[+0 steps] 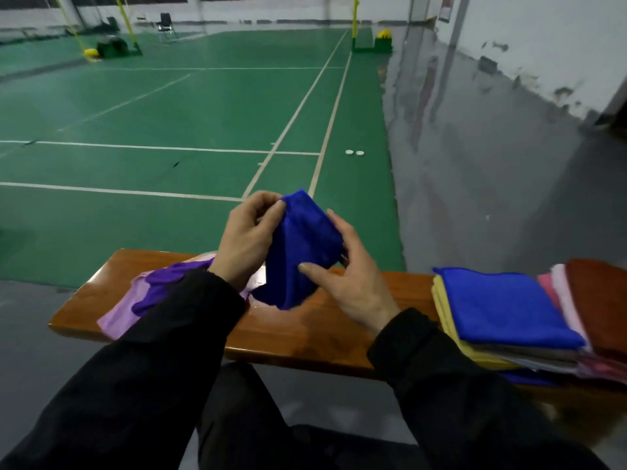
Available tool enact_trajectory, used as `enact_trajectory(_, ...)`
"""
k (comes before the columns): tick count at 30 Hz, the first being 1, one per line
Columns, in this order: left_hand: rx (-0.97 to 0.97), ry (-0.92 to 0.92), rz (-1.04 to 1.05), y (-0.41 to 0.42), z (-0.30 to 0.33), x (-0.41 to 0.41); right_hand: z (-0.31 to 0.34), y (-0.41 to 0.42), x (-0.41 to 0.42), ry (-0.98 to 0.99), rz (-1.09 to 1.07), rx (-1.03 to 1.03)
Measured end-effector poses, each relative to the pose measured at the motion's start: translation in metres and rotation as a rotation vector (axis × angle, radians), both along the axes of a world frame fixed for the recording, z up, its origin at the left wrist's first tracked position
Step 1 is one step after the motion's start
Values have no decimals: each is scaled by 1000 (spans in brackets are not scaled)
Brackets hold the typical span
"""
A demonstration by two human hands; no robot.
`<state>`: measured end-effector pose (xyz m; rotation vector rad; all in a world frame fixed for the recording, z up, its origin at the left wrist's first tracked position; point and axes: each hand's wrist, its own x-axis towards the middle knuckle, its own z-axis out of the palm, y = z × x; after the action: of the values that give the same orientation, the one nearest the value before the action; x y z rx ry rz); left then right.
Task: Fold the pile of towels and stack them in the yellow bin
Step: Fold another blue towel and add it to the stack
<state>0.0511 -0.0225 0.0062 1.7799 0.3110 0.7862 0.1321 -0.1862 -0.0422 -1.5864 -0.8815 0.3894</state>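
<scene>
I hold a dark blue towel [298, 252] up above the wooden bench [305, 337]. My left hand [247, 239] pinches its top left corner, and my right hand [346, 276] grips its right side and lower edge. The towel hangs bunched between them, its bottom near the bench top. Under my left wrist lie a purple towel [159, 286] and a light pink towel [118, 317], loose on the bench. At the right end sits a stack of folded towels [502, 313] with a blue one on top. No yellow bin is in view.
Further folded towels in pink, white and brown [590, 300] lie at the far right. Beyond the bench spreads a green court floor [169, 113] with white lines, and grey floor [492, 164] on the right by a wall. My dark-clad legs are under the bench's near edge.
</scene>
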Motion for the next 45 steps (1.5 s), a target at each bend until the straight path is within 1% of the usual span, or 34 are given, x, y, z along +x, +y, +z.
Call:
enact_trajectory(2,-147,-32,-77,-24,-7,10,-2,-9,8,-20,-71,12)
enact_trajectory(5,-308,-15,-131,-48,-12,22,-2,-33,21,-121,-221,-25)
enact_trajectory(7,-323,4,-148,-56,-13,26,3,-50,29,-133,-284,-15)
enact_trajectory(9,-214,24,-141,-57,-14,27,10,-65,39,-222,-375,21)
enact_trajectory(11,-57,51,-139,-54,-14,27,21,-77,50,-267,-428,62)
enact_trajectory(13,118,103,-168,-54,-13,28,38,-84,56,-202,-364,97)
enact_trajectory(15,351,183,-166,-59,-13,32,58,-86,57,-74,-246,148)
enact_trajectory(16,413,206,-181,-63,-13,34,66,-85,56,-20,-197,164)
enact_trajectory(17,402,199,-240,-70,-10,36,71,-82,54,9,-158,170)
enact_trajectory(18,312,159,-333,-77,-7,39,76,-78,52,12,-133,170)
enact_trajectory(20,37,64,-502,-93,0,46,81,-71,49,-27,-115,175)
enact_trajectory(21,-60,28,-509,-100,2,49,82,-69,47,-50,-119,180)
enact_trajectory(22,-105,-2,-468,-106,3,52,82,-68,46,-64,-137,180)
enact_trajectory(24,-108,-52,-340,-111,1,57,82,-68,46,-105,-214,153)
enact_trajectory(25,-81,-54,-292,-112,-1,60,81,-69,46,-119,-239,146)
enact_trajectory(27,30,-46,-228,-111,-5,64,82,-71,46,-67,-238,172)
enact_trajectory(29,239,-55,-145,-112,-8,63,83,-74,44,-40,-262,195)
enact_trajectory(32,559,-57,-48,-111,-5,58,79,-74,47,-51,-381,242)
enact_trajectory(33,613,-34,-29,-109,-4,57,76,-75,48,-48,-417,253)
enact_trajectory(34,622,-8,-23,-105,-4,58,76,-75,49,-48,-440,255)
enact_trajectory(35,564,18,-35,-103,-3,58,75,-76,50,-42,-436,252)
enact_trajectory(36,422,28,-69,-104,0,58,74,-77,49,-22,-399,257)
enact_trajectory(37,208,20,-114,-102,1,60,74,-77,49,20,-353,266)
enact_trajectory(39,-338,-35,-226,-107,9,60,74,-76,47,128,-279,294)
enact_trajectory(40,-570,-62,-305,-109,14,59,74,-75,47,169,-252,308)
enact_trajectory(41,-722,-55,-381,-110,16,58,74,-75,47,189,-234,305)
enact_trajectory(42,-781,-22,-459,-111,18,56,73,-74,47,187,-219,288)
enact_trajectory(43,-753,24,-525,-112,19,54,73,-73,47,181,-203,269)
enact_trajectory(45,-573,146,-534,-111,14,53,76,-72,44,205,-168,269)
